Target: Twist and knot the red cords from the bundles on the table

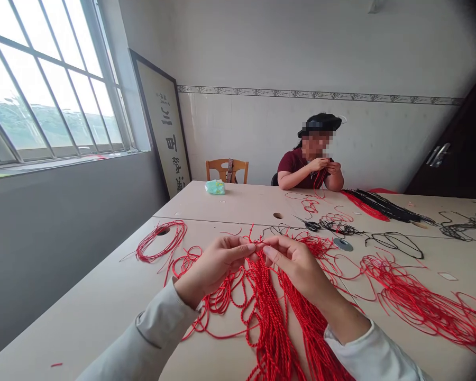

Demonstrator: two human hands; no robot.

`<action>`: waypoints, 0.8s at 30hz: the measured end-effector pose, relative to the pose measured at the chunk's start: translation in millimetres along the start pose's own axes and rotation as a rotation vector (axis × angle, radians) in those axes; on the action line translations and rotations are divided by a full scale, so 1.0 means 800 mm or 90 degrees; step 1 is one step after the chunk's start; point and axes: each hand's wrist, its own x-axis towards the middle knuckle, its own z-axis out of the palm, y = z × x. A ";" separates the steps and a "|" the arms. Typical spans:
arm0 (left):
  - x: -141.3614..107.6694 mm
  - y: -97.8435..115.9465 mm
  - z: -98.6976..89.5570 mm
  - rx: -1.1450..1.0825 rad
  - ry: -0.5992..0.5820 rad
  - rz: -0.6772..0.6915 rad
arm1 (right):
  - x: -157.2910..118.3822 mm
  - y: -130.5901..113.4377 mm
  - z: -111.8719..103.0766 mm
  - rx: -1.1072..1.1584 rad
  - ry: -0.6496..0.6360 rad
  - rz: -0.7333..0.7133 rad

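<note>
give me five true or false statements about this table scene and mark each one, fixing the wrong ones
1. The left hand and right hand pinch a thin red cord. True.
2. The black-handled metal scissors are in the right hand. False: they lie on the beige table, beyond the hands.
3. A pale green plastic packet rests on the table near a brown wooden chair. True.
4. The person in a dark red shirt across the table has empty hands. False: red strands hang from them.
5. The long bundle of black cords lies at the picture's left edge. False: it lies toward the right.
</note>
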 end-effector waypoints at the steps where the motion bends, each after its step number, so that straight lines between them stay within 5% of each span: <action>1: 0.000 0.000 0.001 -0.003 0.003 -0.004 | 0.000 0.000 0.000 0.016 -0.012 0.006; 8: -0.002 0.003 0.003 -0.043 0.031 0.019 | -0.003 0.003 0.006 0.038 -0.095 0.027; 24: -0.001 -0.004 0.002 -0.027 0.042 0.027 | -0.005 0.005 0.011 0.031 -0.079 0.040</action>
